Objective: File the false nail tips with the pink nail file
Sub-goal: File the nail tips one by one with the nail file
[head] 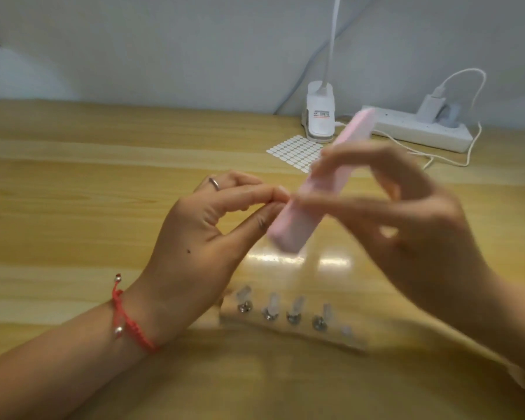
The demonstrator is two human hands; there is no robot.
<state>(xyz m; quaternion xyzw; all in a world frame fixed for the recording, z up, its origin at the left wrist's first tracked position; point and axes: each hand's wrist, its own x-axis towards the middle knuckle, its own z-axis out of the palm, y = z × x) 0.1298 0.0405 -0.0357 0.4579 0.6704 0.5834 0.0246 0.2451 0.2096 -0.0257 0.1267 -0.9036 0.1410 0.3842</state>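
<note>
My right hand [406, 213] grips a long pink nail file [294, 225], held slanted above the table and blurred by motion. My left hand [206, 237] pinches something tiny between thumb and fingertips right against the file's side; it is too small and blurred to make out, likely a false nail tip. Below the hands lies a clear holder strip [288, 325] with several clear false nail tips [243, 294] standing on small metal studs.
A sheet of small white oval stickers [294, 151] lies further back on the wooden table [73, 183]. Behind it stand a white lamp clamp [319, 116] and a white power strip [419, 128] with a charger and cable. A glass edge shows at far left.
</note>
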